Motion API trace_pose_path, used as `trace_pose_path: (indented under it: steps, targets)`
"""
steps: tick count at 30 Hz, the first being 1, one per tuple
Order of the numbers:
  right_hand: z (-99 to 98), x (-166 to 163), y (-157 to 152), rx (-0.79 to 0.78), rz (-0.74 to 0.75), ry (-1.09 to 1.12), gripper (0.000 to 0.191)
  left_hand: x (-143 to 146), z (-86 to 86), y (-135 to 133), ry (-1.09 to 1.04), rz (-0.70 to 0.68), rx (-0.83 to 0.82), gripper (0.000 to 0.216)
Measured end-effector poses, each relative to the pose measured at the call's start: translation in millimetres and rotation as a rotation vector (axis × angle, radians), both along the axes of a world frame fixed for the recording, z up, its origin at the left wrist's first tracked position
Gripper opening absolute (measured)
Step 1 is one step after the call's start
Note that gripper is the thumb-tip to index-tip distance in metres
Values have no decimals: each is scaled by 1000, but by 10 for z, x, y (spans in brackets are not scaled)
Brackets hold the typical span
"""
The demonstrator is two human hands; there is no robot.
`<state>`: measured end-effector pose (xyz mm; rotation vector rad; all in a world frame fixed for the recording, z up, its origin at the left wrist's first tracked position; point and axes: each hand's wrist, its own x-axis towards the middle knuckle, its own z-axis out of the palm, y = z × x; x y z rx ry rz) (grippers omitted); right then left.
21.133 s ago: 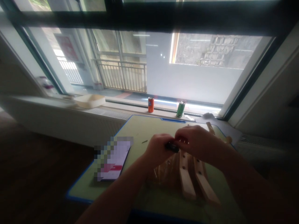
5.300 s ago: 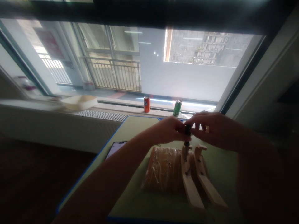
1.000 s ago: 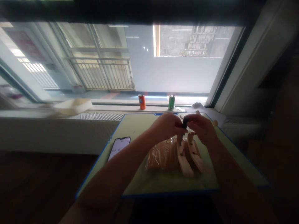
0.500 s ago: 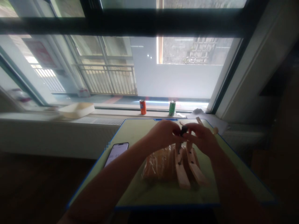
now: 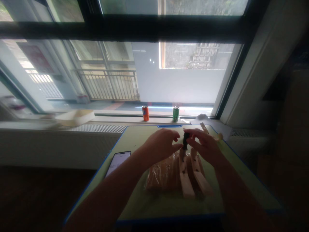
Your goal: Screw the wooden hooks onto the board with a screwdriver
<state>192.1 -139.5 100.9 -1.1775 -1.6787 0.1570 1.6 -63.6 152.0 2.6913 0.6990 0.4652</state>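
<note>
A short black tool (image 5: 185, 140), like a stubby screwdriver, stands nearly upright at the far end of the left wooden piece (image 5: 186, 185). The fingers and thumb of my right hand (image 5: 205, 143) close around its upper part. To its left, my left hand (image 5: 163, 143) has its thumb and fingers apart; the thumb tip is near the tool's lower end. A second wooden piece (image 5: 201, 177) lies alongside, and dark screws or holes dot both pieces. Beneath and left of them is a clear plastic-wrapped brownish bundle (image 5: 159, 175). The tool's tip is too dim to make out.
A phone (image 5: 118, 162) lies on the table (image 5: 135, 137) at left. More wooden parts (image 5: 204, 128) sit at the far right corner. On the windowsill stand an orange can (image 5: 145, 113), a green can (image 5: 176, 114) and a pale tray (image 5: 75, 118).
My left hand's fingers have come off the black tool and spread apart. The tool now shows more of its length and stands more upright in my right hand. The view has shifted slightly.
</note>
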Motion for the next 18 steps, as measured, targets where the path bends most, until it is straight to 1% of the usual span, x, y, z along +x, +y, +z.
trace_pose_path:
  steps: [1,2,3,4,5,7,8,10,11,14,16,18]
  targets:
    - [2,2,-5,-2,-15,-2,31,-68,20,-37,44,60,53,36]
    - [3,4,-11,-10,-32,-3,31,-140,35,-68,100,85,94,38]
    - [4,7,-17,-23,-50,-5,32,-210,43,-91,171,70,116,40]
    - [6,12,-24,-41,-69,-11,33,-271,37,-103,257,24,114,46]
    - [9,18,-29,-55,-88,-19,34,-320,16,-105,359,-44,85,56]
    - [26,33,-34,-68,-116,-48,36,-374,-82,-79,526,-144,-9,91]
    - [42,41,-33,-65,-127,-65,36,-383,-155,-56,585,-167,-51,109]
    - [93,53,-29,-53,-146,-109,35,-378,-325,-4,658,-174,-111,131]
    - [126,56,-26,-49,-150,-136,35,-370,-408,21,666,-176,-122,136]
    - [248,46,5,-69,-121,-245,34,-340,-580,84,632,-190,-91,137]
    - [329,36,58,-102,-88,-320,34,-303,-618,136,638,-190,-88,136]
    - [398,34,142,-136,-65,-372,34,-245,-620,214,662,-170,-100,137]
